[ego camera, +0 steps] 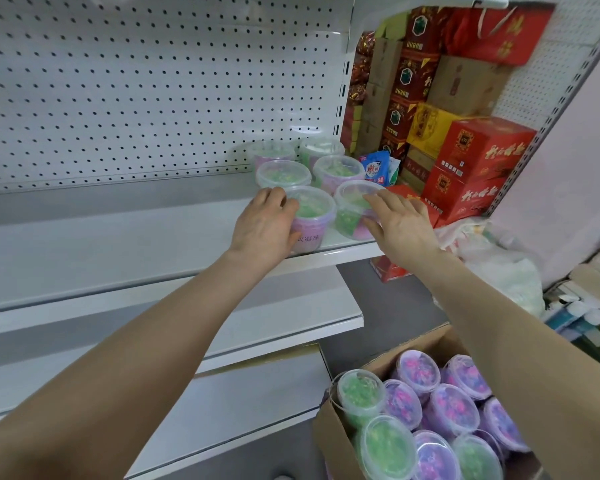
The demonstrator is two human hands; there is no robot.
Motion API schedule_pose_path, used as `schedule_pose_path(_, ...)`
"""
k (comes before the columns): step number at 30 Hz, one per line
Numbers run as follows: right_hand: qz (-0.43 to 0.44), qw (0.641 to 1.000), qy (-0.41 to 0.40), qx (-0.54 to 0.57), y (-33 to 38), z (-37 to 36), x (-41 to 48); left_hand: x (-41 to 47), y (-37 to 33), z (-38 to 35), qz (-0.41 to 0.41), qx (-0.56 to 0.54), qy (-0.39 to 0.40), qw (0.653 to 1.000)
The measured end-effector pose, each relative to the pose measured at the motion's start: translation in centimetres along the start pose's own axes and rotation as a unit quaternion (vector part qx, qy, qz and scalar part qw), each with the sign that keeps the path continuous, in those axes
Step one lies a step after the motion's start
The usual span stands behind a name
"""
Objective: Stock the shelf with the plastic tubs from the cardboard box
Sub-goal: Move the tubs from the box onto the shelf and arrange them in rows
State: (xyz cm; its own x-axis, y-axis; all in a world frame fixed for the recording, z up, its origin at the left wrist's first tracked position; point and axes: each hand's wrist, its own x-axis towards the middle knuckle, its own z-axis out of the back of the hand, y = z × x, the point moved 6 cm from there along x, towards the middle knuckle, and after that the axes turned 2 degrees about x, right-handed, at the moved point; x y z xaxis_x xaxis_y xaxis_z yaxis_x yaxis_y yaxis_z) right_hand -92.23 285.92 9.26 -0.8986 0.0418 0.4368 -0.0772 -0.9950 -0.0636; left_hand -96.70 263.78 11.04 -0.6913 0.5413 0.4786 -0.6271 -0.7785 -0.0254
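Several clear-lidded plastic tubs of green and pink beads stand at the right end of the white shelf (pixel 136 247). My left hand (pixel 265 225) grips the front-left tub (pixel 314 211), fingers curled over its rim. My right hand (pixel 400 225) holds the front-right tub (pixel 352 211), with fingers over its lid edge and thumb against its side. Both tubs sit near the shelf's front edge. At the lower right, the open cardboard box (pixel 329 441) holds several more tubs (pixel 447 410) with green or purple contents.
Red and yellow gift boxes (pixel 478 161) are stacked right of the tubs, with a blue-and-white packet (pixel 374 168) between them. Pegboard (pixel 136 91) backs the shelf. Lower white shelves (pixel 222 327) jut out beneath. A white plastic bag (pixel 499 265) lies at right.
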Motion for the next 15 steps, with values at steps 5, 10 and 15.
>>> schedule_pose_path(5, 0.025, 0.998, -0.05, -0.023, 0.3, 2.7, -3.6, -2.3, -1.7, 1.7, -0.033, -0.005, -0.03, 0.999)
schedule_pose_path(10, -0.008, 0.999, -0.042, -0.014, -0.4, 4.0, -10.4, -6.2, -5.6, 2.1, -0.082, -0.058, -0.072, 0.992)
schedule_pose_path(15, -0.064, 0.998, 0.005, 0.01, -1.7, 0.8, -19.6, -10.8, -10.7, -2.4, -0.093, -0.138, -0.024, 0.986)
